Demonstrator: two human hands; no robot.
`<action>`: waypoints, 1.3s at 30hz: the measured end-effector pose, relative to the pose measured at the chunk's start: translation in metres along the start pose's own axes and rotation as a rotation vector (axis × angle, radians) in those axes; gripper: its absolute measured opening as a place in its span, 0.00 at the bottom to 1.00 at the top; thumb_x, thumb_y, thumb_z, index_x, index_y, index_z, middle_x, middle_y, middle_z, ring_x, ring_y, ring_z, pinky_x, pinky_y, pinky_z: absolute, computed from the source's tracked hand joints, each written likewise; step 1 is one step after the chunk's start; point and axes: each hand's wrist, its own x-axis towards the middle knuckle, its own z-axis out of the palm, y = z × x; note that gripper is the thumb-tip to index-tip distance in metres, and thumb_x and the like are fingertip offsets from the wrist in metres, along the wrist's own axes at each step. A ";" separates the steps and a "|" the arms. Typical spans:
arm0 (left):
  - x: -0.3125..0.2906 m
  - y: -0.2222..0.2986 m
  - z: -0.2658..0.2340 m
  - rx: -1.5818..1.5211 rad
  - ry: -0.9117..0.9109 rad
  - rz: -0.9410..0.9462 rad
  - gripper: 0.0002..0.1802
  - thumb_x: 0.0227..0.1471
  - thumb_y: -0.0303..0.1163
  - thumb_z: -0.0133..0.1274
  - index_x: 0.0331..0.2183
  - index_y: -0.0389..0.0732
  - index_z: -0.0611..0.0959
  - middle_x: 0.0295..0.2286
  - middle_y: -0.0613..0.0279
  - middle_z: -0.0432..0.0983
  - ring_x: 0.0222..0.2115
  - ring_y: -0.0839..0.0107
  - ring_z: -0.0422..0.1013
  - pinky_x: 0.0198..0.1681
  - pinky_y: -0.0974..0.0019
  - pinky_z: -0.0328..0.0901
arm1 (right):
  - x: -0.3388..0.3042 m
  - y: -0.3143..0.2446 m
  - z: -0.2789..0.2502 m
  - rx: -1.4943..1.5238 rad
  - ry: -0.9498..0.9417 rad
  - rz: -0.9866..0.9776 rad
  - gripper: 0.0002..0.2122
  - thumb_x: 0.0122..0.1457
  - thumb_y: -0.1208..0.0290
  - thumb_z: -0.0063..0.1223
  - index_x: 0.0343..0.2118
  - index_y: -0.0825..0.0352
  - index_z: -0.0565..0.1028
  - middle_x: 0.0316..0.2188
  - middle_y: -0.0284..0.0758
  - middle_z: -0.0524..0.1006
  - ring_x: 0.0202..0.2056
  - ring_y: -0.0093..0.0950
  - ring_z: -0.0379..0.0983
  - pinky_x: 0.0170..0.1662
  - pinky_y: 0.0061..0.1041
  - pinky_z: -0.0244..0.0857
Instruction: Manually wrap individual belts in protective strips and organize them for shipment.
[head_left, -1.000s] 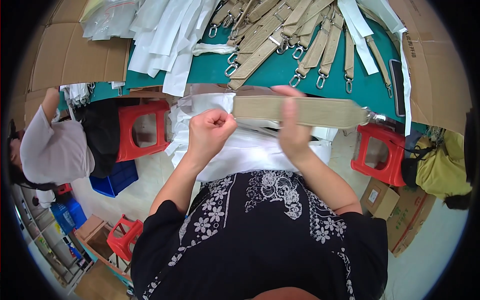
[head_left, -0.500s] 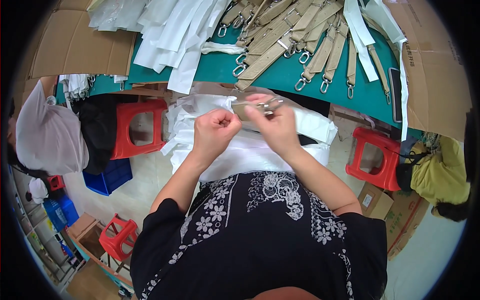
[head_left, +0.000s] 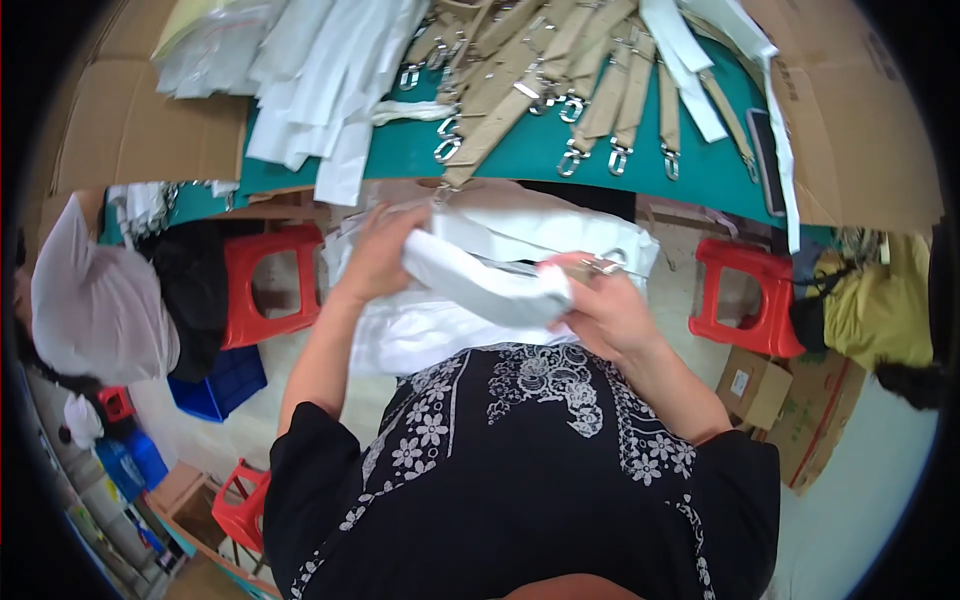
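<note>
Left hand (head_left: 378,250) pinching the upper end of a white plastic sleeve (head_left: 490,285), held above the lap below the green table (head_left: 400,160). Soft, light, slippery film, likely to sag; best gripped at both ends. Right hand (head_left: 605,315) closed on its lower end, beside a metal clasp (head_left: 603,265).

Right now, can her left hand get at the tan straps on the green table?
Probably not yet: the left hand grips the white sleeve; the straps lie uncovered beyond it on the table.
</note>
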 end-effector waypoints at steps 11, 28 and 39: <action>-0.021 0.089 -0.100 0.028 -0.584 0.051 0.35 0.21 0.37 0.62 0.39 0.41 0.73 0.25 0.55 0.70 0.27 0.60 0.69 0.29 0.59 0.63 | -0.175 0.045 -0.280 0.183 0.802 -0.372 0.19 0.56 0.77 0.39 0.51 0.68 0.59 0.42 0.36 0.69 0.42 0.25 0.67 0.47 0.24 0.62; 0.120 0.180 0.125 -0.180 -0.093 0.471 0.17 0.35 0.40 0.57 0.30 0.42 0.76 0.25 0.63 0.68 0.28 0.64 0.67 0.30 0.62 0.63 | -0.144 0.082 -0.433 -0.340 1.227 0.373 0.17 0.53 0.66 0.49 0.46 0.65 0.66 0.34 0.35 0.73 0.34 0.26 0.70 0.38 0.24 0.65; 0.118 0.024 -0.036 0.541 0.326 0.078 0.12 0.40 0.23 0.49 0.33 0.38 0.77 0.24 0.60 0.67 0.28 0.62 0.65 0.31 0.61 0.61 | -0.041 -0.030 -0.201 -1.197 0.609 -0.297 0.12 0.53 0.71 0.50 0.39 0.71 0.71 0.32 0.34 0.74 0.32 0.19 0.68 0.36 0.17 0.62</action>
